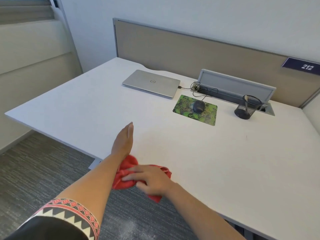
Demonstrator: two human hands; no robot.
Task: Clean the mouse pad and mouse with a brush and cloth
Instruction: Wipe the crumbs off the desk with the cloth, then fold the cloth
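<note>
The left hand (123,141) reaches out over the white desk (207,153) with its fingers straight and together, edge-on to the camera and grasping nothing; whether it touches the surface cannot be told. The right hand (150,179) lies at the near edge of the desk and grips a bunched red cloth (129,162), its fingers spread across the top while folds stick out on both sides of the palm and one end hangs past the desk edge. The left forearm crosses just in front of the cloth and hides part of it. The green patterned mouse pad (183,108) lies flat well beyond both hands, toward the back right of the desk, and the dark mouse (199,106) sits on its middle. A thin black cable (206,94) loops from the mouse toward a closed silver laptop (151,83) just left of the pad and past a raised grey cable flap (237,82) behind it. A black mesh pen cup (246,108) stands to the right of the pad, apart from it. Between the hands and the pad the desk shows only its bare top. A beige partition (190,49) closes off the back.
</note>
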